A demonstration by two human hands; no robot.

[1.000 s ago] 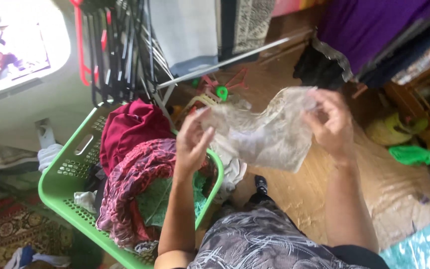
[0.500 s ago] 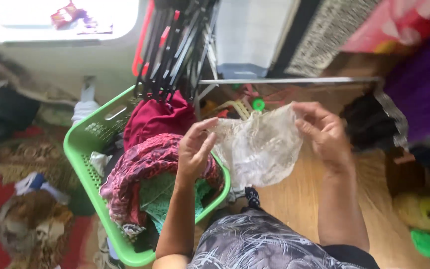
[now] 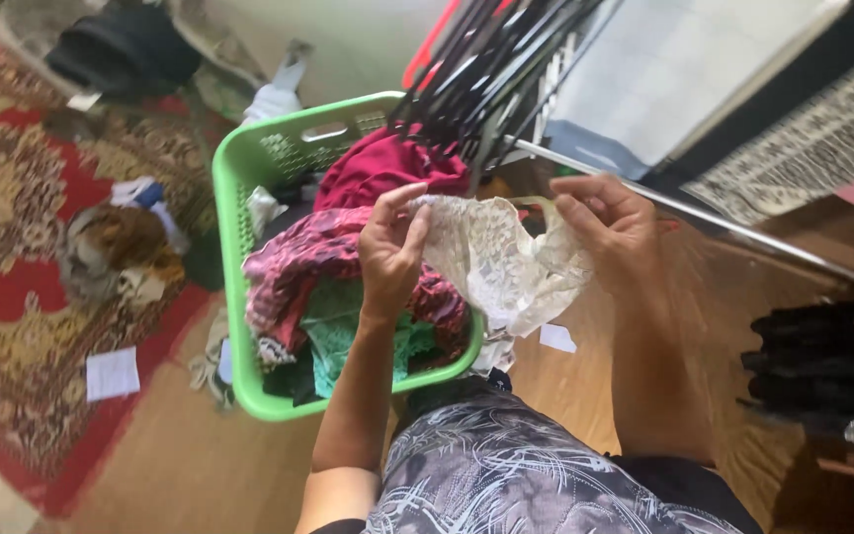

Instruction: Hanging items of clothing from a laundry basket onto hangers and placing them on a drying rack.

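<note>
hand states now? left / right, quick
Left hand: closed, pinching one edge of the pale lace cloth.
Right hand: closed, pinching the opposite edge of the same cloth.

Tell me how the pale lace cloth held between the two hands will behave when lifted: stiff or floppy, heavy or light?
Probably floppy: the pale lace cloth sags and folds between the left hand and the right hand. Likely light, since fingertips alone carry it and its open weave looks thin. It may snag easily, given the lace holes.
</note>
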